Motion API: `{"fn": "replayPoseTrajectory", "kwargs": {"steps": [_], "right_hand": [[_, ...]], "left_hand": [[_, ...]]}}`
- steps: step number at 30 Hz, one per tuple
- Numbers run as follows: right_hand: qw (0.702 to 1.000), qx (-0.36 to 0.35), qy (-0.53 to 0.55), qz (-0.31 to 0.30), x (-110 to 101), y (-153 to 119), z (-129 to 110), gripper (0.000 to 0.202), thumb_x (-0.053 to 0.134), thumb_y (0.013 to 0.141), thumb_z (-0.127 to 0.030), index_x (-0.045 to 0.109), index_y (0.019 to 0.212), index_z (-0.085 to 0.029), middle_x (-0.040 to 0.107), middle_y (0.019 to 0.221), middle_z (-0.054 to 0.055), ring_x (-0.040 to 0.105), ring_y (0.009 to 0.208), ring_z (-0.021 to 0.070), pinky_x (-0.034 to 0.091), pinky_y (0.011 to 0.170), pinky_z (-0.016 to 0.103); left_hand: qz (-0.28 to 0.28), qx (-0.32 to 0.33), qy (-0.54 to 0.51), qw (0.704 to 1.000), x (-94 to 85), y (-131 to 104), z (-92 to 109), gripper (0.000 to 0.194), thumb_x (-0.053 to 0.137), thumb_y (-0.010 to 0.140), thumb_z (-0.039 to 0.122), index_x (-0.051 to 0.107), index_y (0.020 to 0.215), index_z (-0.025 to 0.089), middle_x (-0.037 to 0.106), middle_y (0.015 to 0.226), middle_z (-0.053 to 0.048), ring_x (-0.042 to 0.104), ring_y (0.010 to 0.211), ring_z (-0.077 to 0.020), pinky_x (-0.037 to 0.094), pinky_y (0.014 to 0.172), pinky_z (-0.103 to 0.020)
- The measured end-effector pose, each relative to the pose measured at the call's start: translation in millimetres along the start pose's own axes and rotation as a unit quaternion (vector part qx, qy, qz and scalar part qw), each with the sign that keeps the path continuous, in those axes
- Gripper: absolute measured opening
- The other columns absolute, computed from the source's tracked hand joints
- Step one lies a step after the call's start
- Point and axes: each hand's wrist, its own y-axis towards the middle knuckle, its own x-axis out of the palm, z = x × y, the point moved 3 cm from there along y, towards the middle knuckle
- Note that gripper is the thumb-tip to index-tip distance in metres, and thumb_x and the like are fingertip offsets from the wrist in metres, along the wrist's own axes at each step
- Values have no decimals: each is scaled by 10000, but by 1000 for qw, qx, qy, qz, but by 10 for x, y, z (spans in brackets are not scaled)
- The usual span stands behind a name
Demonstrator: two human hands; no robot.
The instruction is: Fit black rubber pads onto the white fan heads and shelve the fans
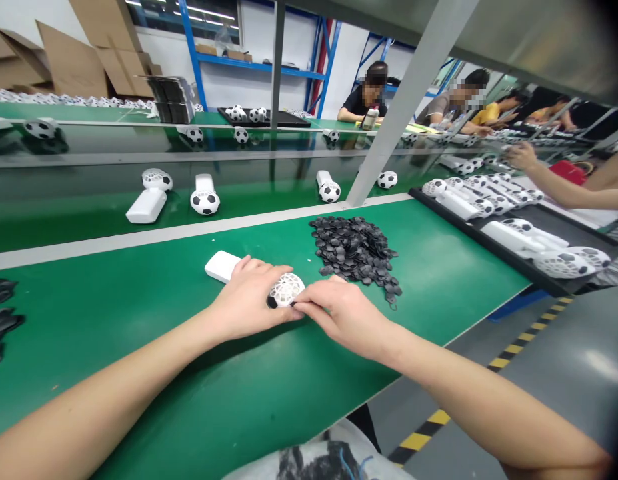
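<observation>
A white handheld fan (287,289) with a football-patterned head and an open white grille lies tilted in front of me. My left hand (253,293) is wrapped round it, and its white handle (221,266) sticks out to the left behind the fingers. At the right edge of the ball-shaped head, my right hand (346,310) pinches with thumb and forefinger. A small dark piece shows at those fingertips, mostly hidden by them. A heap of small black pieces (353,247) lies just beyond my right hand.
More black pieces (1,327) lie at the left table edge. Several football fans, including one fan (205,195), rest on the green conveyor (259,193) behind a metal rail. A black tray (493,247) of fans stands right, near a co-worker's arm (563,180). A slanted post (403,100) rises ahead.
</observation>
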Motion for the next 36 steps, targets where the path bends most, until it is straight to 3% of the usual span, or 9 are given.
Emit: {"fn": "replayPoseTrajectory", "kwargs": {"steps": [5,8,14,18,23,27,31,36], "right_hand": [[999,-17,-29,35,5,-12,-12,148,474,865,-198,598,788,-171,625,698,12,537,639,131,335,660,277],[998,5,12,56,-23,-18,19,125,484,854,-186,576,770,-171,605,697,1,516,618,114,357,628,246],[998,-1,68,15,11,6,72,108,544,817,-163,577,715,-161,567,711,14,504,675,124,385,615,229],[990,18,128,50,70,38,143,122,583,793,-173,536,681,-165,532,661,-12,488,631,106,398,597,221],[983,42,154,94,118,23,234,201,636,743,-235,509,889,-178,539,905,42,520,807,150,451,698,282],[972,55,222,43,178,7,269,382,564,801,-245,420,1152,-210,523,1136,65,508,1008,172,470,777,304],[961,65,269,8,200,10,274,347,491,847,-227,409,1184,-213,536,1146,54,522,1011,155,468,820,305],[967,83,239,5,218,39,266,364,494,845,-239,418,1198,-192,519,1174,86,503,1040,188,457,829,340]], "left_hand": [[-2,8,-9,1000,26,9,-19,695,524,661,657,490,1194,212,586,1091,-83,450,1061,-288,213,986,-490],[-6,10,-17,1000,30,10,-26,706,536,650,658,484,1197,215,579,1104,-81,444,1067,-289,214,983,-495],[-4,11,-18,1000,22,3,-37,729,565,632,646,476,1208,208,579,1096,-88,442,1054,-292,228,974,-500],[-2,10,-15,1000,10,-1,-21,681,570,653,613,491,1190,202,587,1093,-86,450,1045,-292,235,971,-500],[-7,15,-20,1000,13,-6,-12,620,558,684,580,494,1176,210,592,1091,-73,462,1043,-292,199,987,-520],[-8,19,-22,1000,18,-3,-22,612,529,701,596,479,1183,222,593,1074,-63,463,1031,-284,177,994,-532],[-8,30,-15,999,5,-3,-10,589,481,742,592,465,1190,210,603,1018,-68,478,980,-270,194,983,-523],[5,46,6,999,-8,0,36,510,476,776,525,486,1155,185,602,943,-70,485,890,-250,315,886,-450]]}}
